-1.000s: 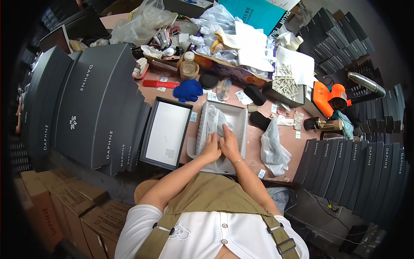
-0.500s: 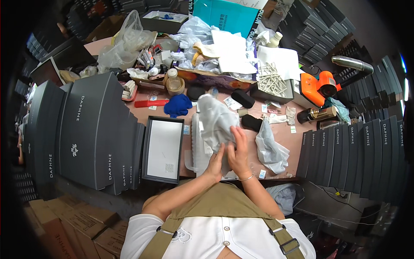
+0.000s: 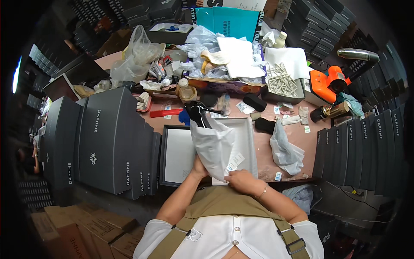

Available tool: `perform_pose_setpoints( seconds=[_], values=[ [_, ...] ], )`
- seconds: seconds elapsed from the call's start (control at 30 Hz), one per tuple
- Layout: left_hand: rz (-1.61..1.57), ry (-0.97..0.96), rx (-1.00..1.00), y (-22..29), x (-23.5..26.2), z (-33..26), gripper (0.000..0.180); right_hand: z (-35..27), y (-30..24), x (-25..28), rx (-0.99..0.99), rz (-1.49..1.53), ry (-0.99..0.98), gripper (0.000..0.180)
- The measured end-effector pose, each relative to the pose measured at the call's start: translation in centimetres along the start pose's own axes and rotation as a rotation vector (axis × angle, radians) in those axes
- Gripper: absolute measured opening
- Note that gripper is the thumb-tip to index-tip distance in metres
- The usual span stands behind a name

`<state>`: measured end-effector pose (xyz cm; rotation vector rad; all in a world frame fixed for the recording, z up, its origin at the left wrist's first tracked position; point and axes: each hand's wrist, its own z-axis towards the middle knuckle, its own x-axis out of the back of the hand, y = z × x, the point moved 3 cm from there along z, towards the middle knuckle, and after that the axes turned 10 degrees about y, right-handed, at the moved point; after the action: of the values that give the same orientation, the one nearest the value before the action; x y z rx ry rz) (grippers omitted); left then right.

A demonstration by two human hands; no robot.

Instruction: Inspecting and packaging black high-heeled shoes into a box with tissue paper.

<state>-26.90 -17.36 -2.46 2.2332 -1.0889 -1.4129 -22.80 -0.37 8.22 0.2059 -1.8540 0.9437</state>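
A thin white pouch (image 3: 213, 142) is held tilted in front of me, and a glossy black shoe (image 3: 196, 113) sticks out of its upper end. My left hand (image 3: 199, 167) grips the pouch from its lower left side; its fingers are mostly behind the fabric. My right hand (image 3: 241, 180) pinches the lower corner, close to a white label (image 3: 235, 161). Under the pouch lies a pale, shallow box part (image 3: 248, 134). Left of it rests an open dark box with a white inside (image 3: 179, 144). A second white pouch (image 3: 284, 149) lies to the right.
Dark shoe boxes stand at the left (image 3: 105, 142) and in a row at the right (image 3: 360, 151). Behind are a red comb (image 3: 166, 113), black pads (image 3: 254, 102), a box of white sticks (image 3: 282, 82), an orange device (image 3: 323, 84) and a carton of crumpled paper (image 3: 237, 85).
My hands have moved apart, the right one down to the pouch's corner. The black shoe now shows at the pouch's upper end. The whole view has shifted slightly.
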Motion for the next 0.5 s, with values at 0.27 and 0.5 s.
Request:
perform_pose_setpoints(
  seconds=[0.27, 0.5],
  values=[
    [1.218, -0.041, -0.178, 8.6, -0.2, -3.1, 0.038, 1.9, 3.8, 12.5, -0.305, 0.695, 0.357, 0.050],
    [1.670, 0.588, -1.459, 15.4, 3.5, -5.2, 0.022, -4.2, 9.2, 5.6, -0.590, 0.952, 1.012, 0.039]
  ],
)
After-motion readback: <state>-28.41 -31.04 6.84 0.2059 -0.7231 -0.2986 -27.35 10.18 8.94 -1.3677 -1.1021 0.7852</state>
